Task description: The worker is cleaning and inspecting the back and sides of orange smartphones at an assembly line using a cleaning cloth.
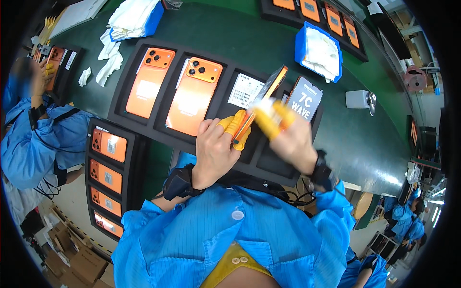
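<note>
My left hand (213, 149), with yellow finger cots, grips an orange phone (277, 78) by its lower end. The phone is tilted up, nearly edge-on, above a black foam tray (161, 126). My right hand (293, 144), also in yellow finger cots and blurred by motion, presses a white wipe (265, 105) against the phone. In the tray's left slots lie an orange phone (149, 89) and a second orange phone (194, 101), camera sides up. Farther right are a white printed label (244, 90) and a dark grey printed panel (303, 98), partly hidden by my right hand.
Two blue bins of white wipes, a left bin (153, 20) and a right bin (299, 45), stand behind the tray. Loose wipes (110, 67) lie at left. A clear metal-topped bottle (356, 100) stands right. Another tray (130, 168) holds several orange phones beside a co-worker (43, 129).
</note>
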Tool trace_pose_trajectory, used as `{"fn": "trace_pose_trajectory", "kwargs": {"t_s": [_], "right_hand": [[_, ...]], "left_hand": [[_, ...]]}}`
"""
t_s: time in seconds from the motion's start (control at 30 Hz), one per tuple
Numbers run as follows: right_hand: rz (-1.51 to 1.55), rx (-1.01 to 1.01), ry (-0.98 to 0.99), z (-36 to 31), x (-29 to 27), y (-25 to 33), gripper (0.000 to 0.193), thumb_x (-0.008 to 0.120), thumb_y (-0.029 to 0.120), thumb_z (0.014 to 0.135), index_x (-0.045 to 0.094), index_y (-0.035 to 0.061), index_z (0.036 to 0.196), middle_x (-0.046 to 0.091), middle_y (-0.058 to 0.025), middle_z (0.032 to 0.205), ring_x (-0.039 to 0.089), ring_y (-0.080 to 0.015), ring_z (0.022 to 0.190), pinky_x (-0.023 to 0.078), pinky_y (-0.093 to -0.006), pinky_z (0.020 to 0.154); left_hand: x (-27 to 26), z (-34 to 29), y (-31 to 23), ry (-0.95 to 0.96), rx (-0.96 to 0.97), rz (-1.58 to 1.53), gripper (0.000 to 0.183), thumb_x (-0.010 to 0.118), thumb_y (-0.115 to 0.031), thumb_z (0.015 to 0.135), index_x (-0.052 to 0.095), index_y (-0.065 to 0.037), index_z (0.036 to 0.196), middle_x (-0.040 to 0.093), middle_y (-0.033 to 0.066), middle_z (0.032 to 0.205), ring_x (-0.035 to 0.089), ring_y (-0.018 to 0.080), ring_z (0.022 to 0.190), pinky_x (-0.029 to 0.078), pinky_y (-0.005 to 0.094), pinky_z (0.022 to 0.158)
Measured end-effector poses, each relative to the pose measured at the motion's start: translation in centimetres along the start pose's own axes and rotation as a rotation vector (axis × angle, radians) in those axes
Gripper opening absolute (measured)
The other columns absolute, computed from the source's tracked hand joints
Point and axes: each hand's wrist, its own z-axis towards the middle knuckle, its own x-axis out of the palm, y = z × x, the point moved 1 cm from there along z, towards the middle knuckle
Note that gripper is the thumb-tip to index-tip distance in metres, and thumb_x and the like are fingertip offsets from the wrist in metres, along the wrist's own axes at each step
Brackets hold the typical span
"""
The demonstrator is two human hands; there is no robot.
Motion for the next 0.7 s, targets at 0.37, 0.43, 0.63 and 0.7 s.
{"fn": "trace_pose_trajectory", "kwargs": {"t_s": [0.37, 0.43, 0.63, 0.7], "right_hand": [[0.116, -0.159, -0.026, -0.1, 0.5, 3.3, 0.036, 0.066, 0.008, 0.061, 0.068, 0.0031, 0.097, 0.058, -0.0125, 0.095, 0.06, -0.023, 0.074, 0.052, -0.0302, 0.061], [0.119, -0.18, -0.042, 0.4, 0.5, 2.2, 0.037, 0.066, 0.009, 0.062, 0.068, 0.0035, 0.098, 0.058, -0.0127, 0.095, 0.06, -0.0234, 0.074, 0.052, -0.0309, 0.061], [-0.169, 0.082, -0.202, 2.3, 0.3, -5.4, 0.047, 0.063, -0.007, 0.066, 0.065, 0.0081, 0.11, 0.058, -0.018, 0.099, 0.059, -0.0277, 0.077, 0.05, -0.0327, 0.064], [-0.193, 0.131, -0.185, 2.3, 0.2, -4.8, 0.047, 0.062, -0.007, 0.066, 0.065, 0.0078, 0.11, 0.058, -0.018, 0.1, 0.059, -0.0278, 0.077, 0.05, -0.0325, 0.063]], "left_hand": [[-0.2, 1.0, -0.2, -0.004, 0.038, -0.034, 0.022, 0.069, -0.006, 0.063, 0.065, 0.003, 0.082, 0.059, 0.0131, 0.078, 0.056, 0.027, 0.074, 0.04, 0.038, 0.076], [0.0, 0.6, 0.1, 0.007, 0.024, -0.005, 0.022, 0.069, -0.006, 0.062, 0.065, 0.003, 0.082, 0.059, 0.0133, 0.078, 0.056, 0.0273, 0.074, 0.04, 0.0381, 0.076], [-0.2, 0.7, -0.1, 0.0, 0.011, 0.066, 0.023, 0.073, -0.013, 0.074, 0.066, 0.004, 0.089, 0.061, 0.0127, 0.077, 0.057, 0.0261, 0.073, 0.04, 0.0368, 0.073], [0.0, 0.6, 0.0, 0.001, 0.004, 0.07, 0.023, 0.073, -0.012, 0.074, 0.066, 0.004, 0.089, 0.061, 0.0126, 0.077, 0.057, 0.026, 0.073, 0.04, 0.0367, 0.073]]}}
